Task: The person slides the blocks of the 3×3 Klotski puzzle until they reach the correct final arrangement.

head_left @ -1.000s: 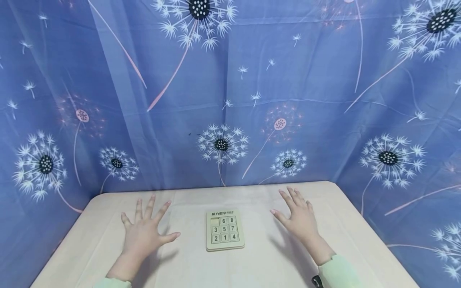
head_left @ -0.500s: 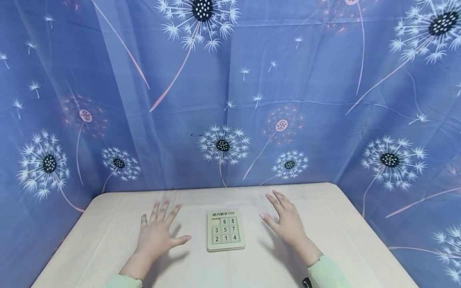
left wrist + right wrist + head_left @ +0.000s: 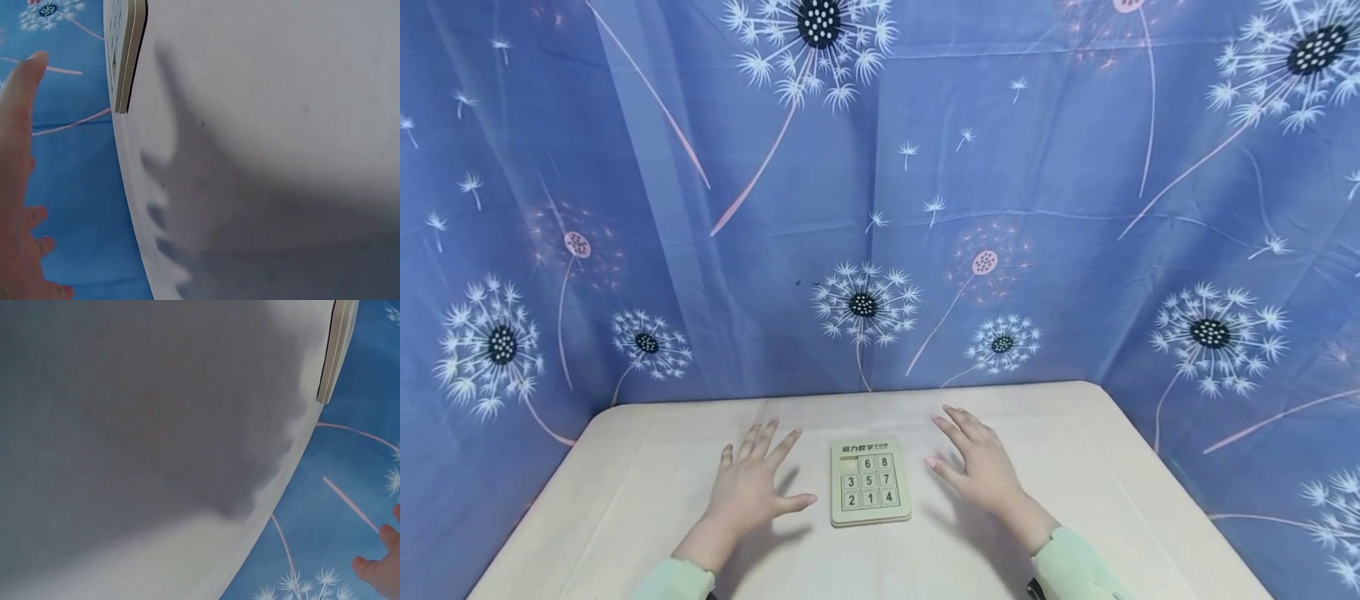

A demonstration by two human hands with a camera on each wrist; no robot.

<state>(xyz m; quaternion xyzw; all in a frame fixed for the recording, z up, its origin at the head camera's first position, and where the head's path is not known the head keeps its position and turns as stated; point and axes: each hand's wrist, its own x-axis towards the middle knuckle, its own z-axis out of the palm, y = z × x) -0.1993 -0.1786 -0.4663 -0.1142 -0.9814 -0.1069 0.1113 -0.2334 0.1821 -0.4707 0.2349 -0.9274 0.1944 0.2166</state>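
Note:
A pale green number slide puzzle (image 3: 870,482) lies flat on the table, its numbered tiles face up and its upper-left cell vacant. To its left my left hand (image 3: 748,492) hovers over the table with fingers spread, the thumb pointing toward the puzzle without touching it. My right hand (image 3: 981,467) hovers on the other side, fingers extended and apart from the puzzle. Neither hand holds anything. In the left wrist view the puzzle's edge (image 3: 128,59) shows at the top, beyond the thumb. The right wrist view shows the puzzle's side (image 3: 336,353) and only some fingertips (image 3: 375,565).
A cream cloth covers the table (image 3: 647,467). Behind it and along both sides hangs a blue curtain (image 3: 760,317) with a dandelion print. Both hands cast shadows on the cloth.
Both hands have moved inward toward the puzzle, the left hand to the right and the right hand to the left. The puzzle stays where it was on the table.

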